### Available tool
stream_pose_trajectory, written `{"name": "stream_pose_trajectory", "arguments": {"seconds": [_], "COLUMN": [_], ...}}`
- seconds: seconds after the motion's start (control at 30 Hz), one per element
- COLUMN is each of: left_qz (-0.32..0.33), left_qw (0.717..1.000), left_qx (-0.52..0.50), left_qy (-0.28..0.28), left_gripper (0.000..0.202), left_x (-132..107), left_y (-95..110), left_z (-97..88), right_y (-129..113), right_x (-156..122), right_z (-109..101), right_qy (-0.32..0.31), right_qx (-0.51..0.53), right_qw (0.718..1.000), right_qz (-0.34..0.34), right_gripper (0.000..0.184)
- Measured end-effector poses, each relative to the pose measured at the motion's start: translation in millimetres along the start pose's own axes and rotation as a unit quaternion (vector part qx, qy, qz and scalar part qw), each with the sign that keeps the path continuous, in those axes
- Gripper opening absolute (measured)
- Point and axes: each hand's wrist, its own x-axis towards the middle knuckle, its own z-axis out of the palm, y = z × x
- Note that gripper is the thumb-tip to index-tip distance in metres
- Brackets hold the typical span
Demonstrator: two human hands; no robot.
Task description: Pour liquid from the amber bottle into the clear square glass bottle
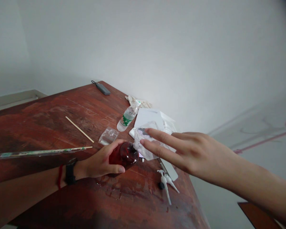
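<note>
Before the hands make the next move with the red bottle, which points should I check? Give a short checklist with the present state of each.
1. Left hand grips the red bottle: ok.
2. Bottle lies on its side on the wooden table: ok.
3. Right hand free, fingers spread at the clear plastic bag: ok.
4. Pump head off the bottle, lying on the table: ok.
5. Table dry near the bottle: not ok, wet patches show.
6. Bottle mouth open or blocked: cannot tell, the bag hides it.

Worn reddish wooden table (50, 111), plain white wall (157, 47), possibly pale floor (264, 149)
</note>
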Motion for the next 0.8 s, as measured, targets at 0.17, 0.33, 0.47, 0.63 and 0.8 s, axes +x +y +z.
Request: {"name": "stream_pose_trajectory", "arguments": {"seconds": [0.17, 0.33, 0.47, 0.63, 0.8], "left_qz": [0.006, 0.012, 0.011, 0.016, 0.001], "left_qw": [1.000, 1.000, 1.000, 0.999, 1.000], "left_qx": [-0.003, 0.005, 0.012, 0.034, 0.025], "left_qy": [0.009, 0.015, 0.012, 0.003, 0.008], "left_gripper": [0.084, 0.085, 0.083, 0.086, 0.088], "left_x": [-1.6, -2.5, -1.1, -0.6, -2.0], "left_y": [-1.1, 1.2, 3.6, 2.3, 1.3], "left_z": [1.3, 3.1, 2.5, 0.1, 0.9], "right_y": [-0.7, -1.2, -1.6, -1.6, -1.8], "right_x": [1.1, 1.5, 2.5, 2.8, 4.2], "right_z": [-2.7, -3.3, -5.1, -7.6, -10.0], "right_qy": [-0.001, -0.002, 0.000, 0.001, 0.000], "right_qx": [-0.006, -0.007, -0.008, -0.009, -0.012], "right_qw": [1.000, 1.000, 1.000, 1.000, 1.000], "right_qz": [0.001, -0.001, -0.002, -0.003, -0.005], "right_gripper": [0.051, 0.054, 0.055, 0.054, 0.054]}}
